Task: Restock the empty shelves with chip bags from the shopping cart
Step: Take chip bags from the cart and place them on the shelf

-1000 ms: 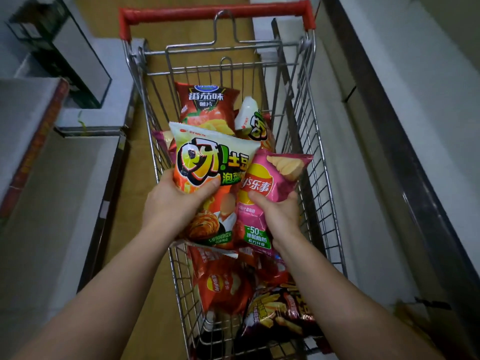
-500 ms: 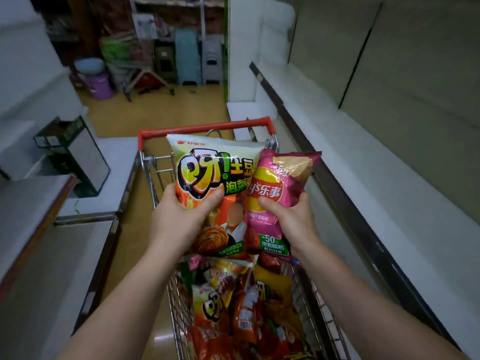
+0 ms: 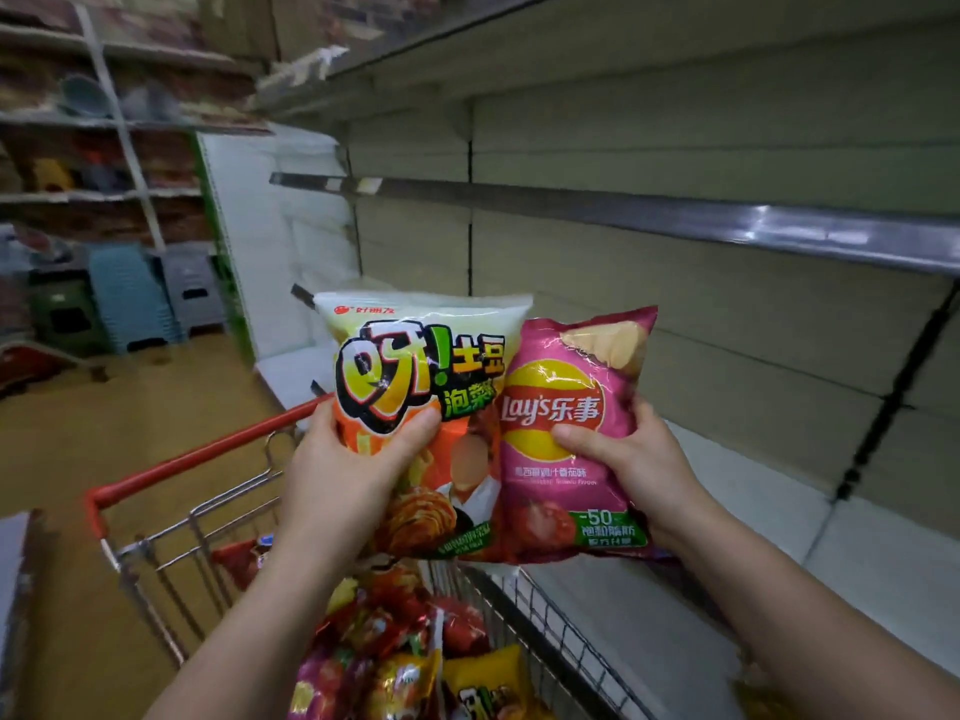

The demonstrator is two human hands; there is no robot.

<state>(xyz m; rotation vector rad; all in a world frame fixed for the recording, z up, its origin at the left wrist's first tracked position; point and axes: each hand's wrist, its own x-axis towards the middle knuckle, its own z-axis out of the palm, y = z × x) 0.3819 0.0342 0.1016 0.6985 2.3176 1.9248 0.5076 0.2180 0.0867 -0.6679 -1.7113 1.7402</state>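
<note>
- The left hand (image 3: 343, 475) holds an orange and white chip bag (image 3: 415, 407) upright, its thumb pressed across the front of the bag and the fingers wrapped behind, out of sight.
- The right hand (image 3: 628, 459) holds a pink Lay's bag (image 3: 571, 407) upright, thumb on the front near the logo, the fingers curled round the bag's right edge and back.
- The two bags are side by side and touching, the pink one's left edge overlapping the orange one's right edge; the orange bag stands a little taller.
- Both bags are raised above the far end of the shopping cart (image 3: 156, 553), in front of the shelving on the right.
- The cart sits low in the middle of the view, its red handle bar (image 3: 208, 454) running from lower left up behind the left hand.
- More chip bags (image 3: 415, 652) lie piled in the cart basket near the person, red, yellow and purple packets jumbled together.
- On the right, a bare lower shelf (image 3: 779, 511) runs beside the cart, just right of the pink bag.
- Above it a second shelf (image 3: 675, 215) with a metal front rail crosses the view higher than both bags, and a third shelf edge shows near the top.
- Far left, across the tan floor (image 3: 130, 407), stacked plastic stools (image 3: 130, 298) stand under blurred racks of goods.
- Both forearms are bare and reach up from the bottom edge of the view.
</note>
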